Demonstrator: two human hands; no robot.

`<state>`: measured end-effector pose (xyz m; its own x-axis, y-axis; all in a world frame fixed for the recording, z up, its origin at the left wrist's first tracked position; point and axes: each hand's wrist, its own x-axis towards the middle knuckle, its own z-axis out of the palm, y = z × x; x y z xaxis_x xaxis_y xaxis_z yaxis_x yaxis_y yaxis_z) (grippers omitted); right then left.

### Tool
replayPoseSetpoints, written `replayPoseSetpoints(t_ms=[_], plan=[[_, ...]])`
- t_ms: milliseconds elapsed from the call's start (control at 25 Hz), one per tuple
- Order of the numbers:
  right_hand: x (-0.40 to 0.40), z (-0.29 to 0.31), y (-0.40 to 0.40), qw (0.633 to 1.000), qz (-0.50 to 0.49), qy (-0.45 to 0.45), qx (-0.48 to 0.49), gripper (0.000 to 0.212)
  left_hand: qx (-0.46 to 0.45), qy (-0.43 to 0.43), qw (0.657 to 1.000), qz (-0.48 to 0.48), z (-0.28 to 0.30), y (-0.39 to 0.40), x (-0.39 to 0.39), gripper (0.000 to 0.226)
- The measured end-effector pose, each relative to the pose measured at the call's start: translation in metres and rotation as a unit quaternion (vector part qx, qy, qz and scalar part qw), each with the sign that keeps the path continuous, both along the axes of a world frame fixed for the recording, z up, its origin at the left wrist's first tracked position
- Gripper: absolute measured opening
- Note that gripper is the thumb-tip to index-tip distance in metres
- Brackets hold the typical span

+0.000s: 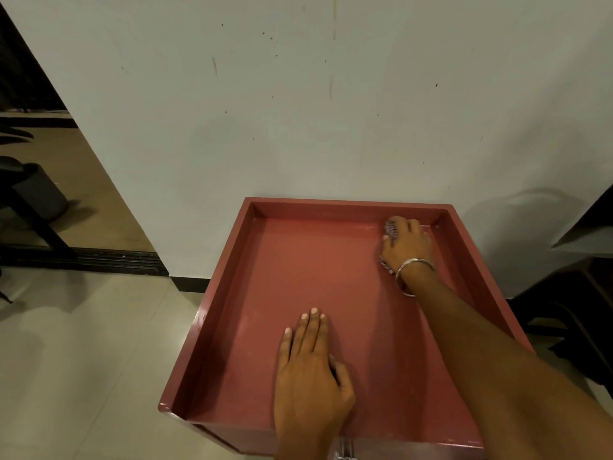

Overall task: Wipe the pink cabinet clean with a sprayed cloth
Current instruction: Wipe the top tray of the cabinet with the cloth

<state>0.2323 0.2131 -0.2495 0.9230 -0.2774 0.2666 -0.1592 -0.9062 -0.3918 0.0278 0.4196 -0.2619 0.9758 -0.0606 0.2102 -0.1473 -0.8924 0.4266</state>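
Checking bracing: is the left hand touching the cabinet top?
Touching. The head view shows the left hand lying flat, fingers straight, on the pink cabinet's recessed top.

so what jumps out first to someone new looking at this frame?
The pink cabinet, its recessed top like a shallow tray, fills the lower centre against a speckled white wall. The right hand, wearing a metal bangle, presses a cloth into the far right corner. The left hand lies flat, fingers straight, near the front.

The cabinet (232, 293) stands against the wall (298, 111); on its recessed top, the cloth (390, 231) lies in the far right corner under the right hand (406, 247), the left hand (308, 370) near the front.
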Motion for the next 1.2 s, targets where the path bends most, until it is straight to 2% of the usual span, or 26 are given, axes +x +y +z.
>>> replayPoseSetpoints(t_ms=[160,320,440,560,720,840,960,1080,1200], plan=[[0.01,-0.002,0.051,0.997,0.075,0.027,0.001,0.044,0.003,-0.004,1.0,0.003,0.0,-0.001,0.001,0.068],[0.011,-0.001,0.045,0.99,0.124,0.06,-0.022,0.05,-0.001,-0.004,1.0,0.003,0.0,0.001,0.001,0.067],[0.004,-0.003,0.01,0.995,0.088,0.029,-0.036,0.047,0.001,-0.007,1.0,-0.001,0.002,0.001,0.0,0.067],[0.003,-0.003,-0.046,0.998,0.039,0.045,-0.009,0.046,-0.002,-0.002,1.0,-0.003,0.001,0.001,0.001,0.068],[0.008,-0.007,-0.05,0.999,-0.008,0.034,0.011,0.044,0.003,-0.006,1.0,0.002,0.001,0.0,0.0,0.067],[0.003,-0.006,-0.043,1.0,-0.002,0.016,-0.011,0.042,-0.002,-0.007,1.0,0.004,-0.002,0.0,0.003,0.067],[-0.004,-0.005,-0.028,0.998,0.053,0.012,-0.039,0.044,0.006,-0.01,1.0,0.005,0.0,0.0,0.002,0.066],[-0.013,-0.009,-0.022,0.995,0.097,0.027,-0.019,0.046,0.007,-0.007,1.0,0.004,0.002,0.001,0.0,0.067],[-0.015,-0.011,-0.051,0.998,0.054,0.016,0.0,0.044,0.006,-0.005,1.0,0.0,0.003,0.001,0.0,0.069]])
